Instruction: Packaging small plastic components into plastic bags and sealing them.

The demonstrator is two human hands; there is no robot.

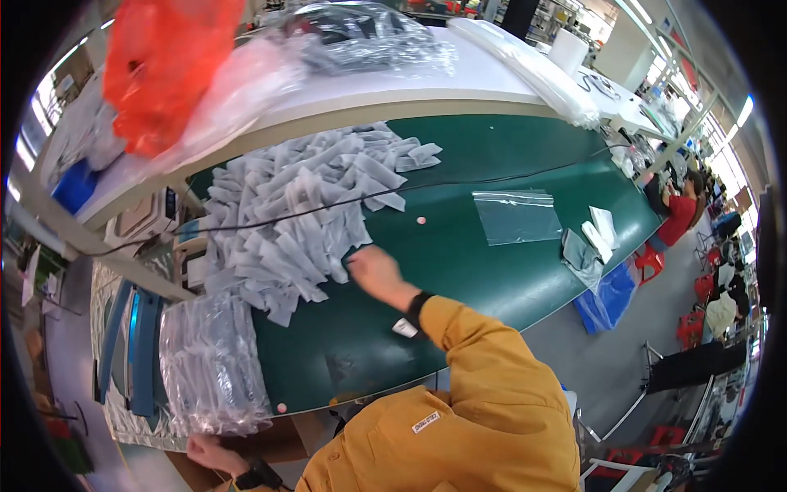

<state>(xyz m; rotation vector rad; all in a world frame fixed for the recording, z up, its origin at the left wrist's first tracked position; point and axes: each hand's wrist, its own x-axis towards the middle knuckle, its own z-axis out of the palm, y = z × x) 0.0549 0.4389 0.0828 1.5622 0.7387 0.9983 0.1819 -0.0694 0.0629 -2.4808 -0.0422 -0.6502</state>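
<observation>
My right hand [375, 273] reaches over the green table to the near right edge of a large pile of small, whitish-grey plastic-wrapped packets [295, 205]. Its fingers are blurred beside the outermost packets, so I cannot make out a grip. Down at the lower left, my left hand [215, 454] is curled closed against the near edge of a big clear plastic bag [215, 361]. Rows of similar packets seem to fill this bag, which lies by the table's left end. The left fingertips are partly hidden, and they appear to pinch the bag's edge.
A black cable [484, 179] crosses above the pile and the green table [328, 361]. A flat zip bag [516, 217] and a few pouches [598, 238] lie right. Overhead, a white shelf [393, 78] carries plastic film and a red bag [168, 74]. Another person [679, 209] sits far right.
</observation>
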